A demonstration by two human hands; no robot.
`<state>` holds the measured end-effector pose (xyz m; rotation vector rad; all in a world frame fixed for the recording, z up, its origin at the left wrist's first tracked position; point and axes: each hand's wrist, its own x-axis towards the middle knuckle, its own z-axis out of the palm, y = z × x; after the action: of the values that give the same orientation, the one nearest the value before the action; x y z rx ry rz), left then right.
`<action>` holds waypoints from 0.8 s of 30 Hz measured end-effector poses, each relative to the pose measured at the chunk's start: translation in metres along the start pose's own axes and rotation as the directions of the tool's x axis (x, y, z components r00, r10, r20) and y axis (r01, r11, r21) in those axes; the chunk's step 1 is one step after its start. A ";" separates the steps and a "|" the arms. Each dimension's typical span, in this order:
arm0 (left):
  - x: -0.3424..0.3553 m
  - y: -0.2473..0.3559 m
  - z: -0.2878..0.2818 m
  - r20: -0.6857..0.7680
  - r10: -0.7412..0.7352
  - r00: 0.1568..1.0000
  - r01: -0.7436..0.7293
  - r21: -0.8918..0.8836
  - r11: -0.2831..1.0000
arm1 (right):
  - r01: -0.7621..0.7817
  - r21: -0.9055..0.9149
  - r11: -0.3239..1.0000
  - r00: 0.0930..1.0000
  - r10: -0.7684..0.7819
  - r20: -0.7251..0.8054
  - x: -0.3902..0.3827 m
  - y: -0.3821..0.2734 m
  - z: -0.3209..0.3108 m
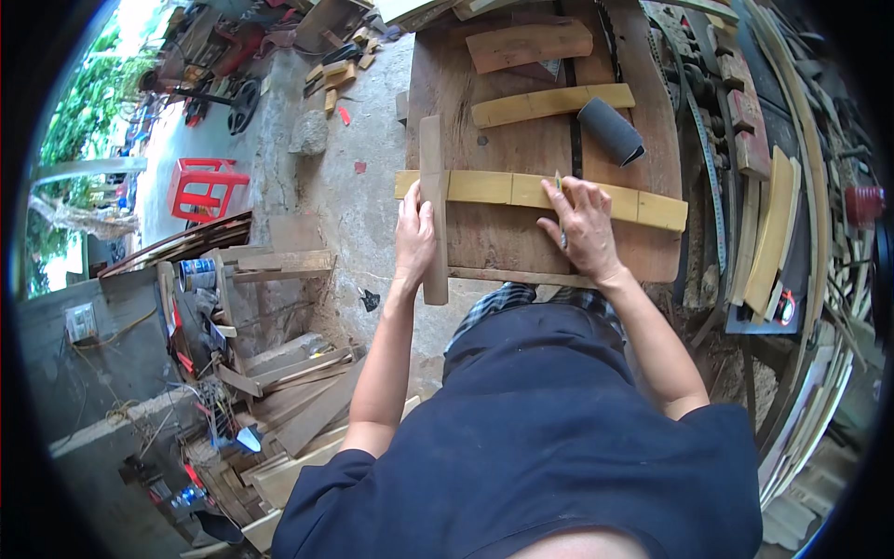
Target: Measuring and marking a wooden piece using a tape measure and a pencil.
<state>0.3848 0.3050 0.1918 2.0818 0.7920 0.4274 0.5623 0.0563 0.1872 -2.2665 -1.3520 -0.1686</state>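
A long yellowish wooden strip with pencil lines across it lies over the near part of a brown wooden workbench. A short flat wooden piece crosses it near its left end. My left hand is closed on the crosspiece's left side, its fingers near the yellowish strip. Resting on the strip right of the middle, my right hand has its fingers closed round a pencil. Beyond them lie a second curved yellowish piece, a browner curved piece and a grey roll of sandpaper.
Wood strips and metal parts crowd the right side, with a curved yellow piece among them. On the floor to the left are wood offcuts, a stone block and a red plastic stool. Planks are piled at lower left.
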 end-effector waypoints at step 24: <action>0.026 0.017 -0.012 0.409 0.009 0.912 -0.188 0.400 0.897 | -0.052 -0.006 0.999 0.994 0.052 0.101 0.005 0.028 -0.001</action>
<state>0.4043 0.3223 0.2127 2.5185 0.5655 -0.1451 0.5889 0.0485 0.1797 -2.3379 -1.3420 -0.0391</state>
